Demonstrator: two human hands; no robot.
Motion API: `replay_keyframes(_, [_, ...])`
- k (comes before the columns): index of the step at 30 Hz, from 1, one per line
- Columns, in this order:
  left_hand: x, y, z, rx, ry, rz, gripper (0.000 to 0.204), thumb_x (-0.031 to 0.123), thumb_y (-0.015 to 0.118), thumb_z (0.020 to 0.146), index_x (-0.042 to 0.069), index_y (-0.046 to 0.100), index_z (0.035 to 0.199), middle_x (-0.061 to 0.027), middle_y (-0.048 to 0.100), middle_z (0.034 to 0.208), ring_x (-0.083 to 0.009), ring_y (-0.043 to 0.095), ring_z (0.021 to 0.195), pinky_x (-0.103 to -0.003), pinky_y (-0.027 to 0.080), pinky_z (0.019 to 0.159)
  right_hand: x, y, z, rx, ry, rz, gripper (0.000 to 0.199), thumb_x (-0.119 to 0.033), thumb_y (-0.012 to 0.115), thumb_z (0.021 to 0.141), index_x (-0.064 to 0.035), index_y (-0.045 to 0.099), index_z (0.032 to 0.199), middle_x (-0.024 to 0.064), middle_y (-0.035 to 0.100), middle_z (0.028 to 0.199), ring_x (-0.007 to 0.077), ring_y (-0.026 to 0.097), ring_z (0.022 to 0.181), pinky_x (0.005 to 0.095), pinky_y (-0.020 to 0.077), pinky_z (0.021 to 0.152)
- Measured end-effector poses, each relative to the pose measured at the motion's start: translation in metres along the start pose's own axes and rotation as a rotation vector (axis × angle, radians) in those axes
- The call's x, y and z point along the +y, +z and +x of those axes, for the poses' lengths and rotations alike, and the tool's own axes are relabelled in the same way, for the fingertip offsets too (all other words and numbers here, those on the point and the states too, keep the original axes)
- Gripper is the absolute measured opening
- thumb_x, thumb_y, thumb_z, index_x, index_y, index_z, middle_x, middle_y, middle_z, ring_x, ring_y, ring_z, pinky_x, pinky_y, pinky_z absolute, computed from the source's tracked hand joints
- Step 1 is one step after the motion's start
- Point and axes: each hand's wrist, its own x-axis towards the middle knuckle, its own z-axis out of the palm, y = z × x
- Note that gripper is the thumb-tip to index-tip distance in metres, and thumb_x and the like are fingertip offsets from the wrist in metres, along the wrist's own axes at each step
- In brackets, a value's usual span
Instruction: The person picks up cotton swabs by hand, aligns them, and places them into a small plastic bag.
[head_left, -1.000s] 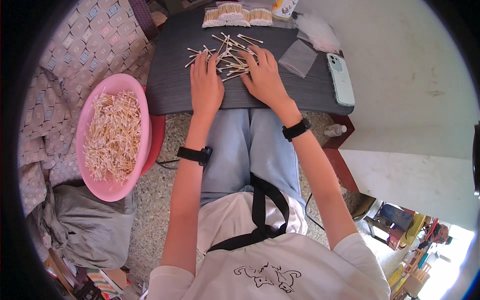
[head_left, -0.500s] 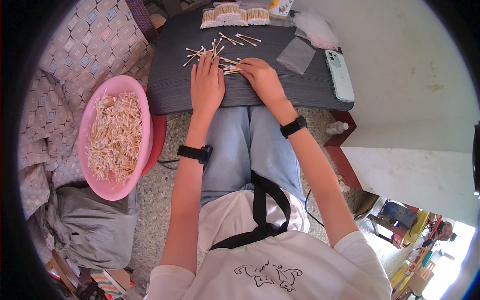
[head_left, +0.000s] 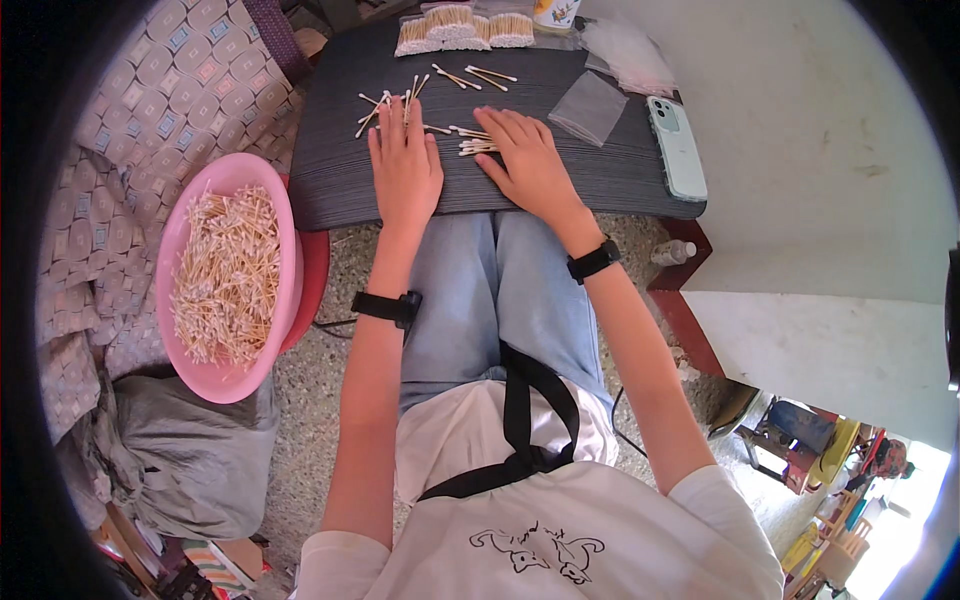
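Cotton swabs [head_left: 378, 110] lie loosely crossed on the dark table [head_left: 330, 175], partly under the fingertips of my left hand [head_left: 405, 170]. Its fingers stretch forward, flat over the swabs. My right hand [head_left: 530, 165] rests spread on the table, its fingers covering one end of a small bunch of swabs [head_left: 478, 146] that points to the left. Between the two hands one swab lies close to the left fingers. Farther back are a few more loose swabs [head_left: 490, 77]. Neither hand has a swab gripped in it, as far as shows.
Packed bundles of swabs [head_left: 450, 28] stand at the far edge beside a printed cup [head_left: 555, 14]. Clear plastic bags [head_left: 590, 108] and a pale phone [head_left: 677, 150] lie on the right. A pink basin [head_left: 290, 290] full of swabs sits left of the table.
My right hand has opened out from a pinch on the swabs and now lies flatter over them. My left hand has shifted slightly left and forward, with loose swabs moving along.
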Motion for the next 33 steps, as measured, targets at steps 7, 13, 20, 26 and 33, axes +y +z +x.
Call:
replay_keyframes(7, [0.002,-0.010,-0.003,-0.133,0.179,-0.003,0.038,0.009,0.052,0.088,0.010,0.056,0.125,-0.0097,0.048,0.137,-0.0265,0.040,0.131,-0.049,0.026,0.110,0.014,0.007,-0.007,-0.049,0.007,0.156,0.028,-0.007,0.058,0.085,-0.0048,0.064,0.112,0.0083,0.062,0.117,0.0265,0.056,0.112,0.0398,0.0418,0.099])
replay_keyframes(13, [0.000,-0.014,-0.007,-0.068,0.275,-0.124,0.032,0.009,0.054,0.082,0.003,0.064,0.112,-0.0121,0.058,0.125,-0.0242,0.050,0.122,-0.043,0.033,0.108,0.010,0.005,-0.009,0.018,0.034,0.145,0.025,-0.003,0.060,0.080,-0.0029,0.066,0.104,0.0107,0.065,0.110,0.0272,0.060,0.106,0.0391,0.0457,0.095])
replay_keyframes(20, [0.002,-0.005,-0.003,-0.031,0.130,-0.103,0.036,0.009,0.051,0.083,-0.006,0.058,0.116,-0.0205,0.054,0.128,-0.0322,0.047,0.124,-0.042,0.034,0.107,0.010,0.003,-0.008,0.018,0.030,0.153,0.025,-0.003,0.059,0.080,-0.0023,0.065,0.104,0.0109,0.064,0.110,0.0277,0.060,0.105,0.0394,0.0455,0.095])
replay_keyframes(26, [0.000,-0.006,-0.003,0.014,0.111,-0.269,0.039,0.009,0.052,0.086,-0.004,0.052,0.123,-0.0210,0.050,0.131,-0.0348,0.044,0.126,-0.042,0.034,0.107,0.009,-0.002,-0.004,-0.055,-0.058,0.266,0.027,-0.005,0.060,0.080,-0.0035,0.066,0.106,0.0102,0.064,0.111,0.0284,0.057,0.109,0.0406,0.0430,0.097])
replay_keyframes(33, [0.025,-0.015,-0.006,-0.062,0.250,-0.460,0.045,0.016,0.060,0.086,0.001,0.050,0.127,-0.0189,0.051,0.130,-0.0348,0.043,0.127,-0.043,0.034,0.106,0.011,-0.007,-0.005,0.081,0.053,0.275,0.034,-0.011,0.067,0.077,-0.0042,0.063,0.110,0.0133,0.055,0.121,0.0324,0.049,0.114,0.0424,0.0400,0.096])
